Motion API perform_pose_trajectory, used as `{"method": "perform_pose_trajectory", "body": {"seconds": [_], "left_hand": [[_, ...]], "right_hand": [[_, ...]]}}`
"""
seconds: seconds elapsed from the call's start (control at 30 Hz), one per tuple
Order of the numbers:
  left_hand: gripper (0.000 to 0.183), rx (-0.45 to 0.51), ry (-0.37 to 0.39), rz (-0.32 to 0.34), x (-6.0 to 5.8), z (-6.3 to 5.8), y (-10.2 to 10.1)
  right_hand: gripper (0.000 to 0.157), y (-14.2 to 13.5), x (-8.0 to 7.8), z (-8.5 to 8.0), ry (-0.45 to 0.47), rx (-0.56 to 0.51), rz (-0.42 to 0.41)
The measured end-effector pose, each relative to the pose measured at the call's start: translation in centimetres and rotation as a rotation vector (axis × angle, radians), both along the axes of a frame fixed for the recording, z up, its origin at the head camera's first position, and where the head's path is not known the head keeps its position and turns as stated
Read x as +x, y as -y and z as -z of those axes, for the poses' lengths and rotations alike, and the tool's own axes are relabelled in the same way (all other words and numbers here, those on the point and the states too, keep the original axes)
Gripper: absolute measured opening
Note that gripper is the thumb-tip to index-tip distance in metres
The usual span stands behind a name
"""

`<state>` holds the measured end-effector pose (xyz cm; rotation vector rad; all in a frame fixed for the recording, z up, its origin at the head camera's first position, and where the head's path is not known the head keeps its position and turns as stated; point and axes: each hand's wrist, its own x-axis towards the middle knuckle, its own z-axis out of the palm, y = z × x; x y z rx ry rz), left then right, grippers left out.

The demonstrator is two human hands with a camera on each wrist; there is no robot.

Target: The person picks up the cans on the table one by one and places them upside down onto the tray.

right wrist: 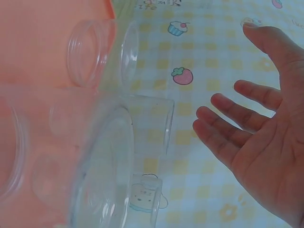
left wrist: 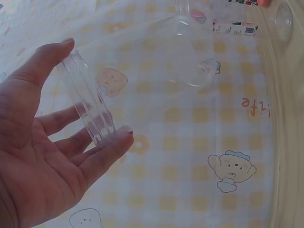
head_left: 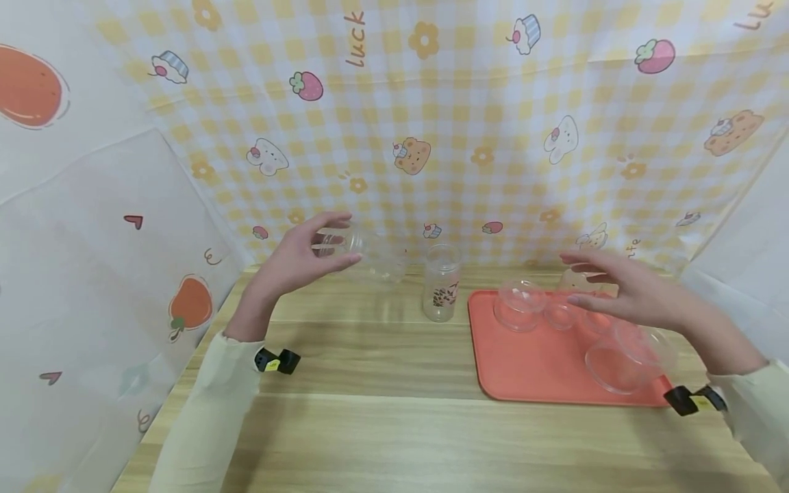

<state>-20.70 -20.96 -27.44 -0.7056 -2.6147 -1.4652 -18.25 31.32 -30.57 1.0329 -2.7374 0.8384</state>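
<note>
My left hand [head_left: 296, 257] grips a clear plastic jar [head_left: 382, 259] by its ridged neck, thumb on one side and fingers on the other. The jar is tipped on its side above the table, its body pointing right. In the left wrist view the jar's neck [left wrist: 90, 104] spans from thumb to fingertips. To its right, a clear jar with a printed label [head_left: 440, 291] stands upright on the table. My right hand [head_left: 631, 287] hovers over the far right of the tray, holding nothing. In the right wrist view its fingers [right wrist: 223, 137] are spread apart, beside the clear jars.
An orange-red tray [head_left: 524, 373] lies on the wooden table [head_left: 370, 438] at the right. Several clear containers stand on it, among them a wide one [head_left: 619, 366] at the right and a round one [head_left: 520, 311] near the back left corner. A checked cloth [head_left: 468, 123] hangs behind.
</note>
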Motion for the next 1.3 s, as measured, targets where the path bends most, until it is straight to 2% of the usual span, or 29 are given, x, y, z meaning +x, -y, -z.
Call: {"method": "perform_pose_trajectory", "body": {"seconds": [0.2,0.4,0.83,0.97,1.13,1.3], "left_hand": [[0.064,0.068,-0.02,0.006,0.0,0.5,0.5],[0.062,0.129,-0.05,0.017,0.0,0.6,0.6],[0.055,0.348,0.009,0.048,-0.5,1.8,0.6],[0.056,0.453,0.048,0.084,-0.8,2.3,0.2],[0.052,0.575,0.048,0.131,-1.1,3.3,-0.5],[0.055,0.624,0.043,0.12,-1.2,4.0,-0.9]], "right_hand": [[0.072,0.0,0.3,0.1,0.019,-0.072,0.003],[0.07,-0.3,0.4,0.2,0.086,-0.128,0.062],[0.064,-0.1,0.2,0.3,0.177,-0.296,0.051],[0.061,0.1,0.1,0.4,0.162,-0.345,0.029],[0.058,0.4,0.1,0.4,0.142,-0.391,0.014],[0.057,1.0,0.0,0.6,0.136,-0.433,0.007]]}}
